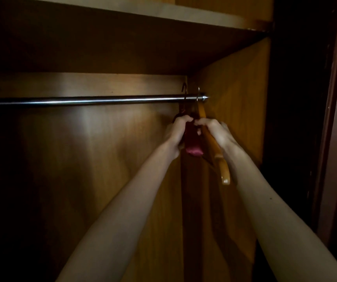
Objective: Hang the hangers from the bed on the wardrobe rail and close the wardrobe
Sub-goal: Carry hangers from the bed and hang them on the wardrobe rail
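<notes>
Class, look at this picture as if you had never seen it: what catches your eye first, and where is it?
Two bare arms reach up the middle, the left hand gripping a dark red hanger and the right hand a wooden hanger. Above them a shiny metal rail crosses the dim wardrobe, with two hooks at its right end.

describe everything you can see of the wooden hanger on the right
The wooden hanger looks like orange-brown varnished wood with a metal hook. The hook sits over the wardrobe rail at its far right end, next to the side panel. The hanger is seen nearly edge-on, its near arm sloping down toward the camera to a rounded tip. The right hand grips it just below the neck. A dark red padded hanger hangs close on its left, held by the left hand.
</notes>
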A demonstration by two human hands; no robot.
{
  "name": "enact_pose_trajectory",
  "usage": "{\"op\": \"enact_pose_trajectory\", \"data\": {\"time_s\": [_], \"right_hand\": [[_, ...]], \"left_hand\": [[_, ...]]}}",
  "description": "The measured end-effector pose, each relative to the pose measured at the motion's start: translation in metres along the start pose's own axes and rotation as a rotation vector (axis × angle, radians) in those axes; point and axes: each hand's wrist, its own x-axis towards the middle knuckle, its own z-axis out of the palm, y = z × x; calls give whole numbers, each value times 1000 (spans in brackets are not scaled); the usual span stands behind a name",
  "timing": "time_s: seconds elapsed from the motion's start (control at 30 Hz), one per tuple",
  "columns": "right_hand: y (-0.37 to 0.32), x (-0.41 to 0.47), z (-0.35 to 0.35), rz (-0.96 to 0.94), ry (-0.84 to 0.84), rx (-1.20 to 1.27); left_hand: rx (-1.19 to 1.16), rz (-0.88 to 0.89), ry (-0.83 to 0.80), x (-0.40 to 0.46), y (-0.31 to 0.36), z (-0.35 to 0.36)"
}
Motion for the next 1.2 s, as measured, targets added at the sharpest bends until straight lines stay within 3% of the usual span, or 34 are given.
{"op": "enact_pose_trajectory", "data": {"time_s": [0.27, 0.6, 0.87, 0.97, 1.1, 1.2], "right_hand": [[0, 21, -3, 81, -11, 17], [39, 22, -19, 156, -46, 58], [140, -52, -41, 141, 89, 90], [200, -98, -51, 214, 69, 36], [300, -162, -65, 396, -44, -152], [370, -218, -82, 611, 12, -181]], "left_hand": [[-92, -50, -15, 18, -12, 5], [-22, -43, 103, -5, -43, 14], [158, -123, 199, -95, -148, 8], [239, -294, 120, -130, -224, 8], [376, -591, -194, -188, -346, 14], [539, -718, -402, -236, -415, 21]]}}
